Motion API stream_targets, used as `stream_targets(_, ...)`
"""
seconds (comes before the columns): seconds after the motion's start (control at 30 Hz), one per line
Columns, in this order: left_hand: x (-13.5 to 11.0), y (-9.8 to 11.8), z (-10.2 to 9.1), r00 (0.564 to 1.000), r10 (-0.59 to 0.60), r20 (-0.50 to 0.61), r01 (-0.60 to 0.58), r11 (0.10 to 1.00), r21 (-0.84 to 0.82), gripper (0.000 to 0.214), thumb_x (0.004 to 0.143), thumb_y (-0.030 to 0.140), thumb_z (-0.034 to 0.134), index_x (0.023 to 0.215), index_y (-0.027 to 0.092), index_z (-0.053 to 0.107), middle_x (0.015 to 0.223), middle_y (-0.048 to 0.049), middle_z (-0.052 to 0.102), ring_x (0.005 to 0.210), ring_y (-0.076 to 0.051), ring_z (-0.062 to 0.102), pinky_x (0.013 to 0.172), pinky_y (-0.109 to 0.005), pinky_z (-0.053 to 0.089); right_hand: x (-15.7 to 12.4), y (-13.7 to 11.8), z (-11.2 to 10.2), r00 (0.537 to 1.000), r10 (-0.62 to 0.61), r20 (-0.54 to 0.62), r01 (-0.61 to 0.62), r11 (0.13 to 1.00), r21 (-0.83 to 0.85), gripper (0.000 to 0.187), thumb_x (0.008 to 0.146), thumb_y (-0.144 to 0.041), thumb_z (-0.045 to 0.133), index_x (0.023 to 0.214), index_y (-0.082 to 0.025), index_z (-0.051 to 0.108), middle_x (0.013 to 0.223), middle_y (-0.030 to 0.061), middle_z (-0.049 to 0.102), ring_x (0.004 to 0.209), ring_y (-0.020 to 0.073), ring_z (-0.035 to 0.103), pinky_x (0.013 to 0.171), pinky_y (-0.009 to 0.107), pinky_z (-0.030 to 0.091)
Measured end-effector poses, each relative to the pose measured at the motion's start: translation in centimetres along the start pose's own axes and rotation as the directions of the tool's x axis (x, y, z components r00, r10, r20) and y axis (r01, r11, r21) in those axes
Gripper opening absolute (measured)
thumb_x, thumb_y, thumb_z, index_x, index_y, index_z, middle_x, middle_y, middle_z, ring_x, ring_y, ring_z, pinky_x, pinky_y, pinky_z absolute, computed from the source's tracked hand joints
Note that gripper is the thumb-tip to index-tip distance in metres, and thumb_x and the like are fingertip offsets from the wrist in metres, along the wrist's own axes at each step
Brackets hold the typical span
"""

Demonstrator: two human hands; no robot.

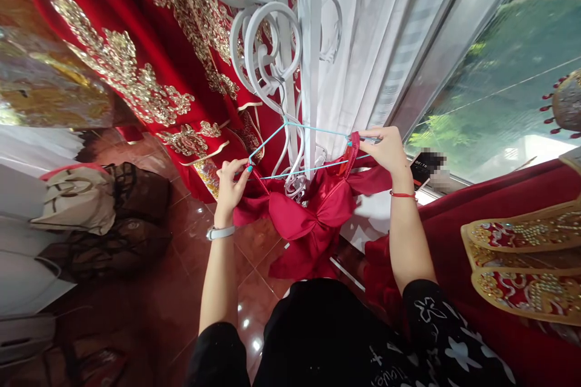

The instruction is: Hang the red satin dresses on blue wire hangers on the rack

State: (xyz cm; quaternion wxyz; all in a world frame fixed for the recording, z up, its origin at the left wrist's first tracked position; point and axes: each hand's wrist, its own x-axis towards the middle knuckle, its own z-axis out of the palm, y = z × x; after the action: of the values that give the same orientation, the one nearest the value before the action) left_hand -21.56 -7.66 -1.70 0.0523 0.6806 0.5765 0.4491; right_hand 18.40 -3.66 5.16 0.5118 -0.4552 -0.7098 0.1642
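Seen from the red garment [313, 217] as the clock's centre, the left hand [230, 190] sits at 10 o'clock, its grip pinching one strap at an end of the light-blue hanger [287, 123]. The right hand [385, 148], at 2 o'clock, has its grip closed on the other strap at the hanger's opposite end. The garment hangs below the hanger, in front of the white scrolled stand [310, 72], which rises toward 12 o'clock. A gold-embroidered red gown [149, 81] is at 10 o'clock, beyond the left hand; bags [138, 193] lie at 9.
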Motion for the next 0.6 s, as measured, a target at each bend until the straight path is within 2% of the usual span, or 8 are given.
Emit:
stream_targets(0.07, -0.2, 0.2, -0.1, 1.000, 0.005, -0.014, -0.005, 1.000, -0.007, 0.029, 0.098, 0.048, 0.059, 0.107, 0.025, 0.073, 0.087, -0.0035, 0.066, 0.090, -0.024, 0.057, 0.101, -0.048, 0.041, 0.0, -0.1, -0.1, 0.996, -0.054, 0.067, 0.060, 0.994, -0.087, 0.010, 0.077, -0.023, 0.072, 0.084, -0.019, 0.079, 0.088, 0.0053, 0.077, 0.086, 0.0244, 0.073, 0.089, 0.043, 0.059)
stream_targets(0.13, -0.4, 0.4, -0.4, 1.000, 0.015, -0.022, -0.016, 1.000, -0.017, 0.033, 0.098, 0.052, 0.058, 0.107, 0.025, 0.073, 0.086, -0.0038, 0.064, 0.088, -0.024, 0.056, 0.100, -0.048, 0.043, -0.8, -0.3, 0.2, 0.991, -0.122, 0.057, 0.129, 0.979, -0.156, 0.022, 0.076, -0.017, 0.069, 0.097, -0.021, 0.077, 0.104, 0.0067, 0.076, 0.100, 0.0268, 0.071, 0.101, 0.049, 0.055)
stream_targets(0.23, -1.2, 0.4, -0.9, 0.998, 0.028, -0.051, -0.030, 0.999, -0.042, 0.036, 0.097, 0.055, 0.059, 0.112, 0.026, 0.073, 0.091, -0.0050, 0.063, 0.095, -0.025, 0.058, 0.105, -0.050, 0.043, -2.9, -1.1, 1.8, 0.964, -0.209, -0.165, 0.175, 0.964, -0.198, 0.042, 0.077, -0.012, 0.064, 0.116, -0.025, 0.071, 0.123, 0.0077, 0.070, 0.119, 0.0280, 0.064, 0.110, 0.051, 0.050)
stream_targets(0.3, -2.3, -0.1, -1.0, 0.994, -0.006, -0.110, -0.009, 0.991, -0.134, 0.046, 0.091, 0.057, 0.068, 0.127, 0.028, 0.066, 0.113, -0.0077, 0.063, 0.112, -0.027, 0.059, 0.110, -0.050, 0.044, -4.4, -2.0, 4.0, 0.922, -0.246, -0.299, 0.216, 0.968, -0.130, 0.038, 0.080, -0.010, 0.061, 0.114, -0.025, 0.070, 0.116, 0.0071, 0.070, 0.114, 0.0263, 0.065, 0.105, 0.047, 0.053)
stream_targets(0.33, -3.1, -0.6, -1.0, 0.990, -0.047, -0.136, 0.018, 0.978, -0.209, 0.058, 0.087, 0.058, 0.073, 0.136, 0.030, 0.060, 0.125, -0.0091, 0.061, 0.120, -0.028, 0.058, 0.111, -0.050, 0.044, -5.0, -2.6, 5.4, 0.914, -0.261, -0.309, 0.253, 0.965, -0.067, 0.033, 0.082, -0.009, 0.060, 0.109, -0.025, 0.070, 0.110, 0.0061, 0.071, 0.109, 0.0251, 0.067, 0.101, 0.044, 0.054)
stream_targets(0.4, -4.8, -1.8, -0.6, 0.977, -0.165, -0.137, 0.105, 0.925, -0.366, 0.081, 0.077, 0.060, 0.081, 0.146, 0.031, 0.050, 0.139, -0.0111, 0.056, 0.130, -0.030, 0.056, 0.114, -0.049, 0.045, -5.7, -3.8, 8.6, 0.940, -0.287, -0.183, 0.307, 0.948, 0.089, 0.027, 0.087, -0.010, 0.059, 0.106, -0.025, 0.070, 0.103, 0.0042, 0.073, 0.101, 0.0226, 0.069, 0.096, 0.039, 0.055)
stream_targets(0.47, -6.5, -2.9, -0.2, 0.956, -0.286, -0.067, 0.224, 0.858, -0.463, 0.083, 0.071, 0.063, 0.084, 0.140, 0.027, 0.055, 0.134, -0.0116, 0.062, 0.129, -0.031, 0.060, 0.113, -0.049, 0.047, -5.5, -4.9, 12.3, 0.954, -0.296, 0.053, 0.280, 0.938, 0.204, 0.028, 0.092, -0.014, 0.060, 0.115, -0.024, 0.070, 0.107, 0.0045, 0.074, 0.103, 0.0215, 0.070, 0.097, 0.037, 0.054)
stream_targets(0.6, -8.8, -3.8, 0.4, 0.896, -0.445, -0.005, 0.379, 0.769, -0.515, 0.072, 0.068, 0.066, 0.083, 0.120, 0.019, 0.067, 0.116, -0.0116, 0.073, 0.113, -0.030, 0.070, 0.104, -0.045, 0.055, -3.4, -7.0, 19.0, 0.900, -0.203, 0.385, 0.148, 0.975, 0.168, 0.046, 0.095, -0.021, 0.068, 0.140, -0.022, 0.062, 0.139, 0.0101, 0.069, 0.127, 0.0242, 0.064, 0.107, 0.039, 0.047)
